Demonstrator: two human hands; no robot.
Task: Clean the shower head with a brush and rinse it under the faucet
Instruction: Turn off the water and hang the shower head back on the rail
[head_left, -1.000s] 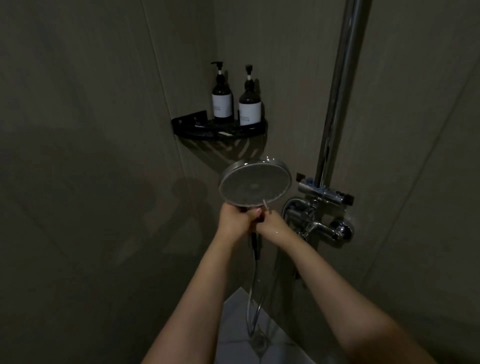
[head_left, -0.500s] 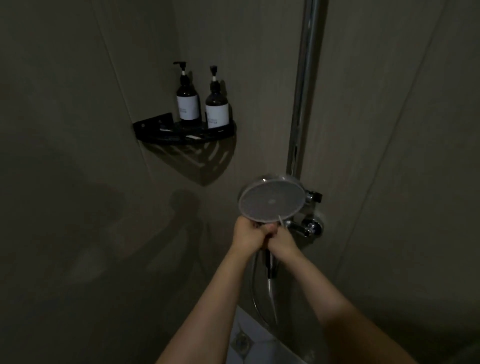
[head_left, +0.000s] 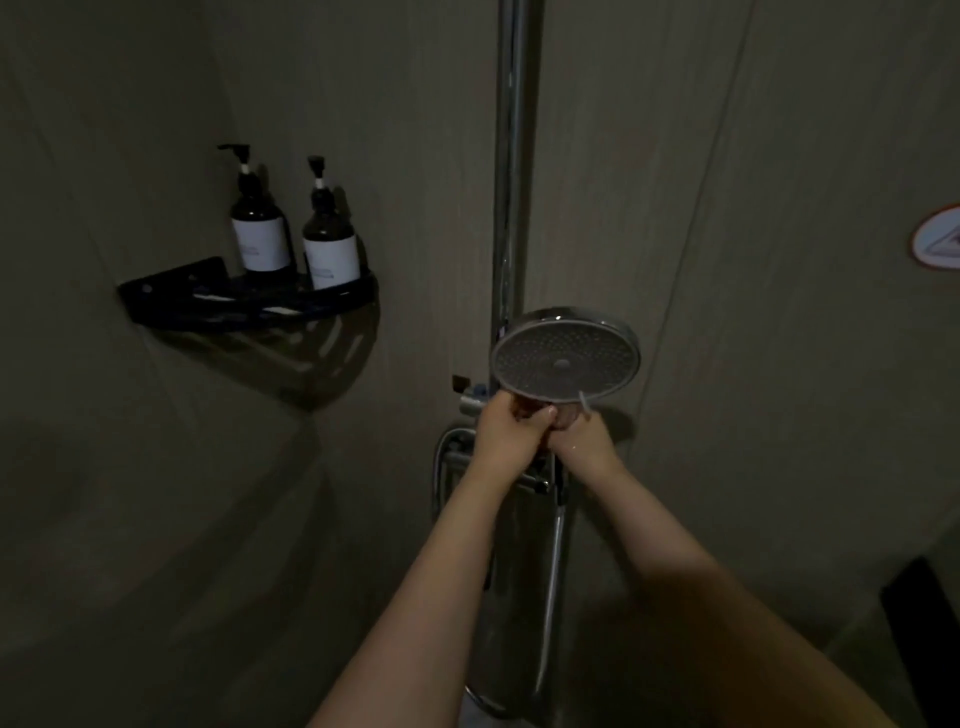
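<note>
My feed is very dim, the walls a murky grey-brown with little colour. The light seems to come from behind and above me: the corner shelf (head_left: 249, 304) throws a slatted shadow down the wall below it, and soft shadows fall left of the arms. The chrome riser pipe (head_left: 511, 156) carries a pale streak of glare (the brightest thing here). Everything looks soft and smeared. Wall seams bow toward the edges.

Two dark pump bottles (head_left: 260, 228) (head_left: 331, 248) with white labels stand side by side on a black corner shelf (head_left: 249, 303).
</note>
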